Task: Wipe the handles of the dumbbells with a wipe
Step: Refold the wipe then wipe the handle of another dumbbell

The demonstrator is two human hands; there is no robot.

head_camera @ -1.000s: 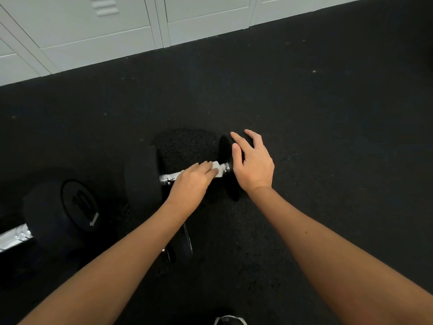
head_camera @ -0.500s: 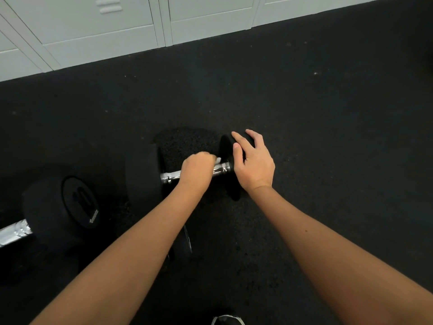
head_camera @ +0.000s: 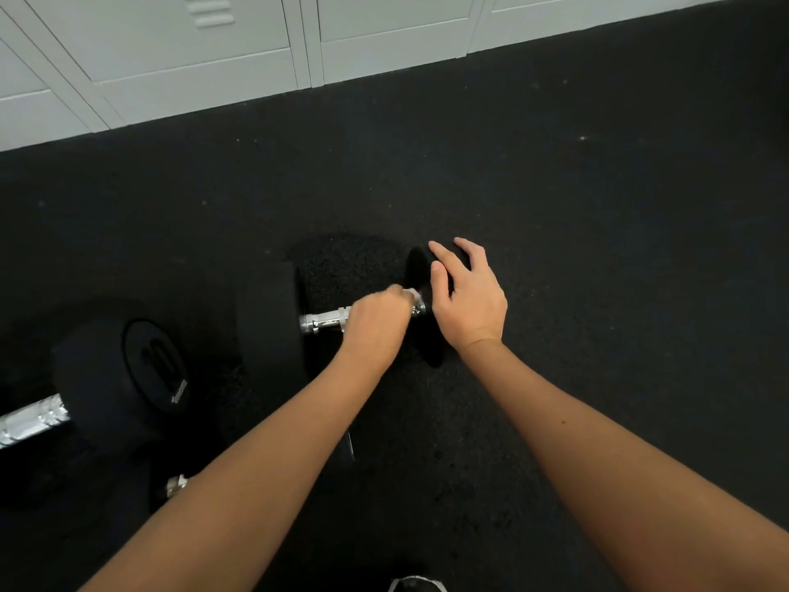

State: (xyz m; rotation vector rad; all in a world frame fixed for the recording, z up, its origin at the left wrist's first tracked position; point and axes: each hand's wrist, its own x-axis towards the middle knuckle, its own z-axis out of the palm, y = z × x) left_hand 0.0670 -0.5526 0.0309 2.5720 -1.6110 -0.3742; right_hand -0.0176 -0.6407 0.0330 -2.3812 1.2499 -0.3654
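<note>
Left hand (head_camera: 375, 320) grips what seems a white wipe (head_camera: 413, 293) round the chrome handle (head_camera: 324, 321); right hand (head_camera: 467, 294) rests relaxed.

- Overall exposure is dim; the black speckled rubber floor (head_camera: 555, 207) swallows most detail.
- The pale grey metal lockers (head_camera: 170, 57) at 11 to 12 o'clock are the brightest area, evenly lit.
- Glare sits on the chrome knurled handle of the black dumbbell (head_camera: 324, 321) near centre, and on a second chrome handle (head_camera: 30, 423) at 9 o'clock.
- Locker lines bow and splay toward the edges: wide-angle distortion.
- The left hand (head_camera: 375, 322) shows motion blur; the black weight heads merge into the floor.
</note>
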